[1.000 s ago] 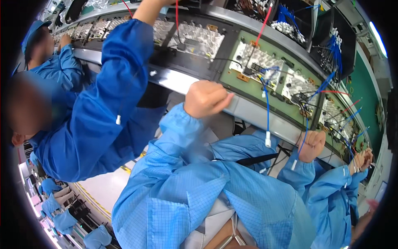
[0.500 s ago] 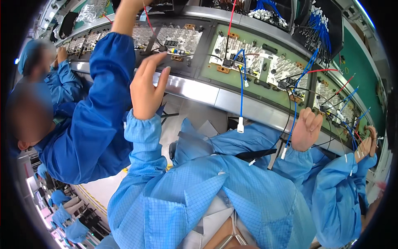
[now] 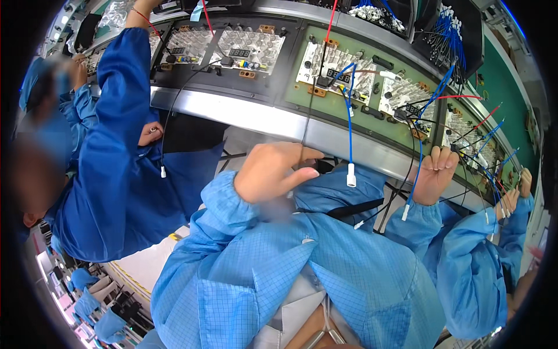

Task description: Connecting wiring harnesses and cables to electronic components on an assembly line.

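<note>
My left hand [image 3: 273, 171] is closed in a pinch on a thin black wire [image 3: 306, 125] that runs up to a green test board [image 3: 302, 96] with finned modules. Just right of that hand a blue wire with a white plug [image 3: 350, 174] hangs free from the board. My right hand [image 3: 433, 174] is raised at the metal rail [image 3: 232, 110], fingers curled around a bundle of blue and black wires [image 3: 414, 186]. One white plug end [image 3: 405, 212] dangles below the wrist. Both my sleeves are light blue.
A person in a darker blue coat [image 3: 116, 174] stands at my left with one arm raised to the boards and a hand [image 3: 150, 134] holding a black lead. Another person's hands [image 3: 511, 198] work at the far right among red and blue wires. More boards [image 3: 244, 52] line the curved bench.
My left hand had its fingers spread by the left boards. It has come down and right and closed on the black wire. My right hand stays at the rail.
</note>
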`<state>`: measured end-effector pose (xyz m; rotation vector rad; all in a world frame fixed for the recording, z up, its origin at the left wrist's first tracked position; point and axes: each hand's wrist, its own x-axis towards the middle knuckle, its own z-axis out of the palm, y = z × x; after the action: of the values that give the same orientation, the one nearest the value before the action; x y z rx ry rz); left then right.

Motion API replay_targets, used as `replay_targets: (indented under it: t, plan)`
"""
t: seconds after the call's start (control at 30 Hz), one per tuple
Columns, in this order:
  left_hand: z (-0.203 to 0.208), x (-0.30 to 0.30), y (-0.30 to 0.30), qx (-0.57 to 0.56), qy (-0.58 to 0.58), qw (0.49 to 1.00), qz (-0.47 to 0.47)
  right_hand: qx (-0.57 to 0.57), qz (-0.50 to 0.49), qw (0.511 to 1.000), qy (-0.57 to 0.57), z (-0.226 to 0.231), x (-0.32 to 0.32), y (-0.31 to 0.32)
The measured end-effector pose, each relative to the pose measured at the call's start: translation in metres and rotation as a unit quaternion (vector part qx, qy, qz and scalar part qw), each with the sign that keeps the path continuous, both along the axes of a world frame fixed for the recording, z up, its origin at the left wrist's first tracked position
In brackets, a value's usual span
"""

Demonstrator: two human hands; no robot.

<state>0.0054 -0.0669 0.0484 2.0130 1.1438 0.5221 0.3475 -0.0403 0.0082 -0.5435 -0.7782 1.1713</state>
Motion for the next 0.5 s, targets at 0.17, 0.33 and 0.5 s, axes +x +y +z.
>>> replay_targets:
  t: [0.17, 0.33, 0.5]
  plan:
    - [-0.006, -0.016, -0.003, -0.005, -0.024, 0.999, -0.043, -0.016, -0.015, 0.998, -0.055, -0.001, -0.006, -0.002]
    - [-0.026, -0.012, -0.029, -0.164, -0.217, 0.962, 0.021, 0.006, -0.041, 0.993, -0.107, -0.004, 0.004, -0.001]
    - [-0.051, 0.006, -0.049, -0.112, -0.462, 0.864, 0.167, 0.021, -0.037, 0.998, -0.054, -0.007, -0.002, 0.000]
